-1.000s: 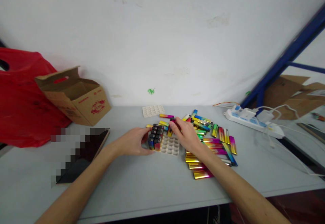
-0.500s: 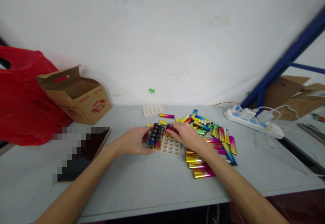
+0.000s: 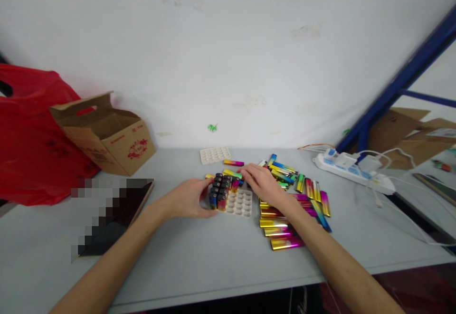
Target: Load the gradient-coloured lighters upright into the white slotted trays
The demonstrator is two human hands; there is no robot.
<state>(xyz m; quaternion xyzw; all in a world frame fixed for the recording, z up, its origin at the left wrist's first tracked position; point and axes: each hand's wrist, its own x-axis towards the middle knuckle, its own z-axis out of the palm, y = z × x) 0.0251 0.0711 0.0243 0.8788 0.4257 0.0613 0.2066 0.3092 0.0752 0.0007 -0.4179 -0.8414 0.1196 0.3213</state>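
A white moulded tray (image 3: pixel 243 205) with rows of round-cornered slots lies on the table. Black-topped lighters (image 3: pixel 221 191) in shiny colours stand upright in its left part; the slots to the right show bare. My left hand (image 3: pixel 194 199) grips the tray's left side, thumb at the near corner and fingers behind the standing lighters. Beside the tray's far right corner is my right hand (image 3: pixel 261 181), bent, with thumb and forefinger apart near a red-and-yellow lighter (image 3: pixel 234 185) standing in a slot. Its other fingertips are partly hidden.
Loose metallic lighters (image 3: pixel 285 243) are heaped right of the tray, partly under my right forearm. A second white tray (image 3: pixel 215 155) lies near the wall. A cardboard box (image 3: pixel 121 147), red bag (image 3: pixel 39 138) and dark flat panel (image 3: pixel 117 219) are left; a power strip (image 3: pixel 356 171) is right.
My right hand has drawn off the lighter at the tray's far row and shifted slightly right. That lighter now stands uncovered. My left hand has stayed on the tray.
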